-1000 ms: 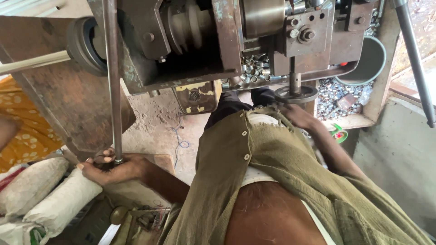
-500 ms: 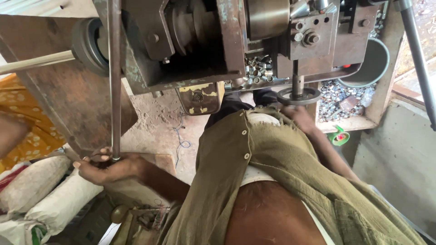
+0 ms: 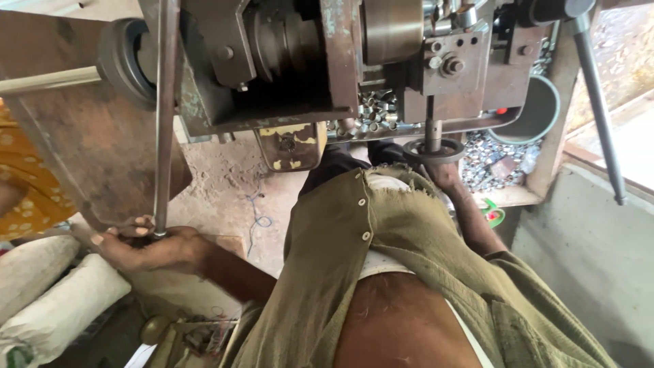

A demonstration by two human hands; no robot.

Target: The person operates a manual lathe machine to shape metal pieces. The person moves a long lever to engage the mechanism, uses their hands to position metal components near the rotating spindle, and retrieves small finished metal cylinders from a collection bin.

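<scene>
My left hand (image 3: 146, 247) is shut around the lower end of a long upright steel lever (image 3: 163, 123) at the left of a heavy grey press machine (image 3: 327, 61). My right hand (image 3: 446, 176) reaches under the machine and touches a small dark ring-shaped wheel (image 3: 433, 150) on a vertical spindle. Its fingers are hidden behind the ring and my olive shirt (image 3: 381, 272), so its grip cannot be made out. A heap of small shiny metal pieces (image 3: 375, 112) lies on the machine bed just left of the spindle.
A wooden tray with several small metal parts (image 3: 490, 160) and a grey bowl (image 3: 535, 112) sit at the right. Another long lever (image 3: 599, 116) slants down the right edge. White sacks (image 3: 48, 300) lie at lower left. A person in orange patterned cloth (image 3: 27, 184) is at the far left.
My left hand stays closed on the lever and has drifted slightly left. My right hand stays at the ring under the spindle.
</scene>
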